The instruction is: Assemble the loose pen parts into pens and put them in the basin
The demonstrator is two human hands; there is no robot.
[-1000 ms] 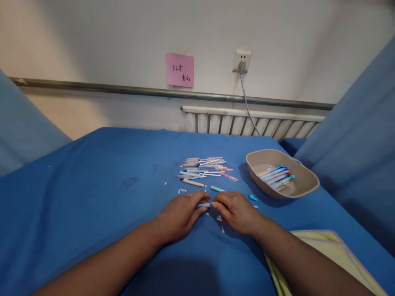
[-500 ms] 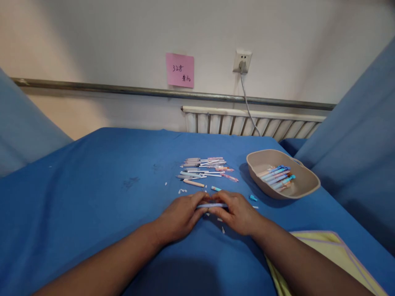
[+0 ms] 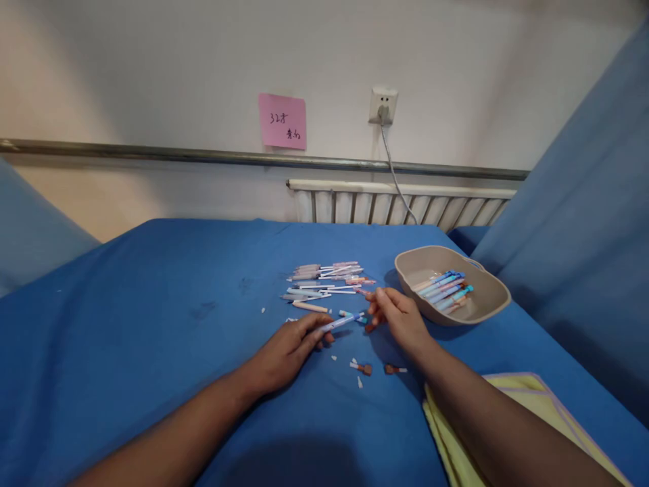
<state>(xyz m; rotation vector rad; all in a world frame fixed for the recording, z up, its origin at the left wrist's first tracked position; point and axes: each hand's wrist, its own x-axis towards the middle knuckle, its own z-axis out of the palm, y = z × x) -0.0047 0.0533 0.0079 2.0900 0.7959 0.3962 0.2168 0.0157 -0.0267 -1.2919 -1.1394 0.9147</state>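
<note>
My left hand (image 3: 293,348) is closed around the rear of a pale lilac pen (image 3: 339,323), whose blue end points up and to the right. Just beyond that end, my right hand (image 3: 399,321) hovers with loosely curled fingers, slightly apart; nothing shows in them. Behind the held pen lies a teal-and-white pen piece (image 3: 347,314). Farther back are a peach pen barrel (image 3: 310,307) and a row of grey and pink pen parts with white refills (image 3: 339,291). Nearer me lie two brown pieces with white stems, one left (image 3: 363,368) and one right (image 3: 393,369), plus small white tips (image 3: 359,382).
On the right stands a beige basket (image 3: 489,312) holding several pens. A folded yellow cloth (image 3: 517,389) lies at the front right on the blue sheet (image 3: 167,352). A wall with a rail (image 3: 203,155), radiator (image 3: 385,186) and plugged socket (image 3: 384,106) rises behind.
My right hand has let go of the pen and moved right and up. The pen, still in my left hand, now tilts upward. Brown pieces formerly hidden by my hand now show.
</note>
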